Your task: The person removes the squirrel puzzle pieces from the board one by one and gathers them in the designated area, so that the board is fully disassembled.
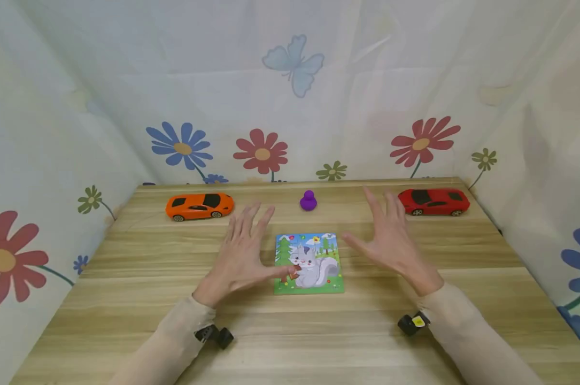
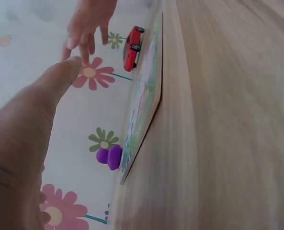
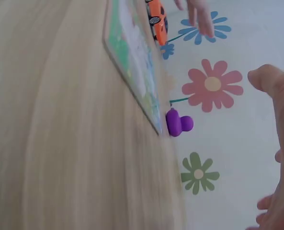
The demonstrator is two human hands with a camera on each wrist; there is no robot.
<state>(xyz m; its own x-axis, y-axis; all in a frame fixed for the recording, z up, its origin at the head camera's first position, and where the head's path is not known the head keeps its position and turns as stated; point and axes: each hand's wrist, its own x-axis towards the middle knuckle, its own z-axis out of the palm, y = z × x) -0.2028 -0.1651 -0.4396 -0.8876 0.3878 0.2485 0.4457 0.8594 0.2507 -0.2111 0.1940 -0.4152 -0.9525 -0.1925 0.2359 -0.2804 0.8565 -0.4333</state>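
A square picture board with a grey squirrel on it lies flat in the middle of the table. My left hand hovers at its left side, fingers spread, the thumb reaching over the board's left part in the head view. To the board's right my right hand is held up with fingers apart, holding nothing. Both wrist views show the hands raised off the wood, apart from the board. Behind the board stands a small purple duck-shaped toy.
An orange toy car stands at the back left of the wooden table, and a red toy car at the back right, just beyond my right hand. A flower-printed curtain hangs behind and along both sides.
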